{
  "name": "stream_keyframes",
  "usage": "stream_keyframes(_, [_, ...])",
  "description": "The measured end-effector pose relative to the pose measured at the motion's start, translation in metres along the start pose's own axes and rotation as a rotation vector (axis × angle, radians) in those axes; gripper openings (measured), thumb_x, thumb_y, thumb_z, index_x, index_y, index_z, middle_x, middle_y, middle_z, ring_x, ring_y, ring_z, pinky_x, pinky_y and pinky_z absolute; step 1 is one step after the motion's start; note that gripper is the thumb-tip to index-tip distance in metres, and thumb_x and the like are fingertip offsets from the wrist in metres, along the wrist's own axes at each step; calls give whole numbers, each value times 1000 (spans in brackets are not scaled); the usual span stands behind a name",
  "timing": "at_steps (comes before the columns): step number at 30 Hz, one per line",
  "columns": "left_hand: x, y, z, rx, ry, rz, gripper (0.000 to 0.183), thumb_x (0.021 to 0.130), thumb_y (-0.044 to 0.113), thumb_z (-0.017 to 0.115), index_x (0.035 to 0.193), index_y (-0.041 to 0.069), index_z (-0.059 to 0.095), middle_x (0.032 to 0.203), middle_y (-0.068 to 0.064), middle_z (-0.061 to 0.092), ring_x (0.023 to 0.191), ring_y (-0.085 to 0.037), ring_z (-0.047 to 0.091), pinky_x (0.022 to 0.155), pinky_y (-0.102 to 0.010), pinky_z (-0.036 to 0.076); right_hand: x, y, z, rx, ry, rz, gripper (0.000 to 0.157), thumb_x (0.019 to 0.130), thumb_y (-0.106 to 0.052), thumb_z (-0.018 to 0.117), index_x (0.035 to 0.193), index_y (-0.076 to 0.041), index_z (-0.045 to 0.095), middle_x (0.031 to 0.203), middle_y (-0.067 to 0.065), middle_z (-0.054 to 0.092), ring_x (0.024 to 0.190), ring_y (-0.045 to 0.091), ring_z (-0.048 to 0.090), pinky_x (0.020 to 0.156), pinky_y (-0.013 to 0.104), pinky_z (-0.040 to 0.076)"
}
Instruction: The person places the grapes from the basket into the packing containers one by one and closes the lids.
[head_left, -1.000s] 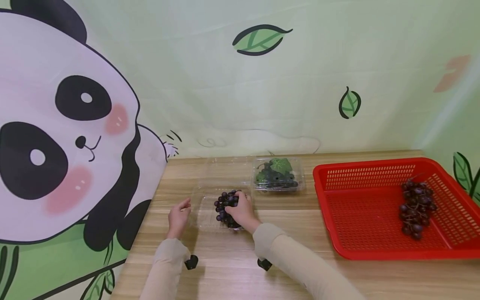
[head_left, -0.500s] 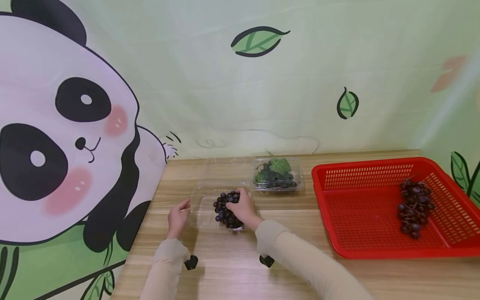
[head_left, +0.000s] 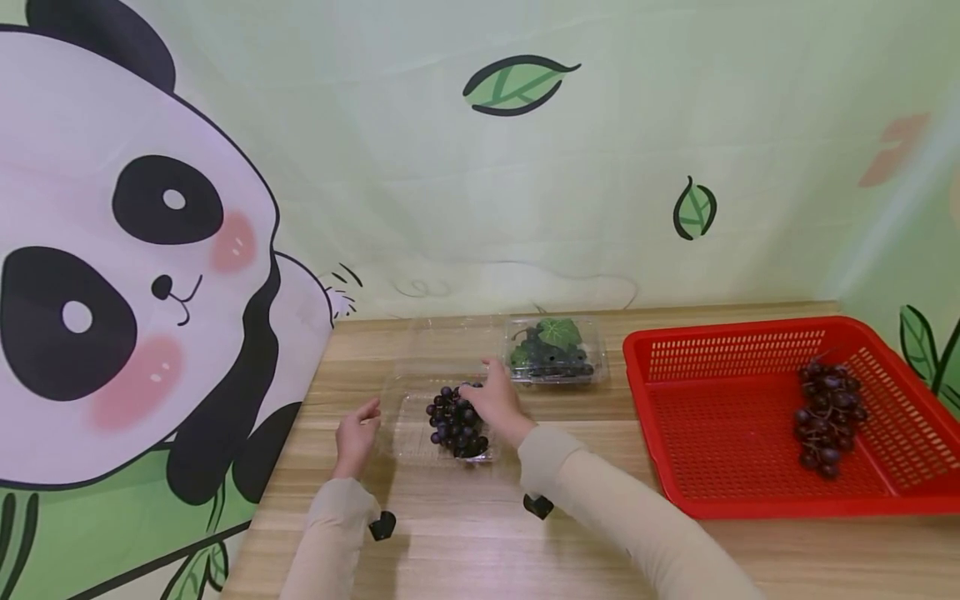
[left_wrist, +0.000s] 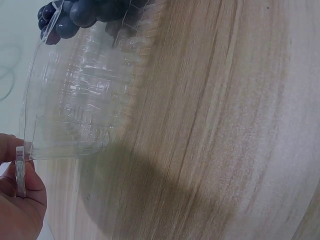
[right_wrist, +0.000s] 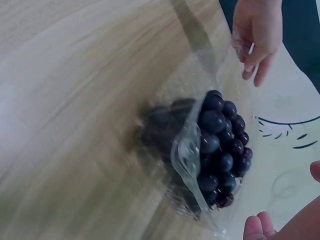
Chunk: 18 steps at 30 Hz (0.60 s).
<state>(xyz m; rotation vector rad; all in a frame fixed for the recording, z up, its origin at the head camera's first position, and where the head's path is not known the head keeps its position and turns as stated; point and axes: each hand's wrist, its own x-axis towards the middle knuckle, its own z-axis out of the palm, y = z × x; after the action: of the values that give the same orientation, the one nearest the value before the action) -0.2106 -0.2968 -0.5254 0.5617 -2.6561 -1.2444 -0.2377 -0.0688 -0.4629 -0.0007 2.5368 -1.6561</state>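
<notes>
A bunch of dark grapes [head_left: 453,421] lies in the right part of an open clear plastic clamshell box [head_left: 412,429], its see-through lid [head_left: 450,342] laid back behind it. At the box's left edge, my left hand [head_left: 357,435] pinches the rim between thumb and fingers, as the left wrist view shows on the clear rim [left_wrist: 20,172]. My right hand [head_left: 501,404] is at the upper right of the bunch, fingers spread; in the right wrist view it stands apart from the grapes [right_wrist: 222,145] and holds nothing.
Behind and to the right stands a closed clear box [head_left: 555,354] with grapes and a green leaf. A red plastic basket [head_left: 720,500] on the right holds another bunch of grapes [head_left: 831,417]. A printed panda cloth [head_left: 570,183] hangs behind the wooden table [head_left: 450,533].
My right hand has let go of the grapes and moved up and to the right. The bunch now rests in the box. My left hand has stayed at the box's left edge.
</notes>
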Motion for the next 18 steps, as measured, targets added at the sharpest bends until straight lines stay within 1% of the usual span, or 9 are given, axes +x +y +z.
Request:
stream_keyframes(3, [0, 0, 0, 5, 2, 5, 36, 81, 3, 51, 116, 1, 56, 104, -19, 62, 96, -28, 55, 76, -28, 39, 3, -3, -5, 5, 12, -10, 62, 75, -19, 65, 129, -6, 37, 129, 21, 39, 104, 33, 49, 89, 45, 40])
stream_keyframes(6, [0, -1, 1, 2, 8, 6, 36, 80, 3, 51, 116, 1, 57, 104, -18, 62, 93, -27, 56, 73, -26, 39, 6, -6, -9, 17, 19, -27, 63, 74, -17, 65, 129, -6, 37, 130, 21, 39, 104, 33, 49, 89, 44, 41])
stream_keyframes(10, [1, -1, 2, -3, 12, 6, 36, 81, 2, 51, 116, 1, 57, 103, -18, 62, 91, -26, 56, 70, -24, 39, 8, -10, -15, 5, 18, -47, 64, 74, -17, 65, 130, -6, 36, 129, 20, 40, 106, 33, 48, 89, 45, 41])
stream_keyframes(13, [0, -1, 2, 1, 16, 10, 36, 81, 2, 51, 116, 2, 57, 103, -18, 62, 92, -26, 57, 73, -26, 40, 6, -13, -20, -11, 11, -49, 64, 74, -19, 65, 130, -7, 36, 130, 19, 40, 108, 32, 47, 90, 45, 40])
stream_keyframes(18, [0, -1, 2, 2, 20, 12, 35, 81, 2, 51, 116, 2, 57, 104, -18, 62, 94, -27, 57, 76, -28, 40, 5, -16, -25, 2, -4, -28, 67, 73, -19, 66, 131, -10, 35, 133, 17, 38, 105, 31, 49, 90, 44, 41])
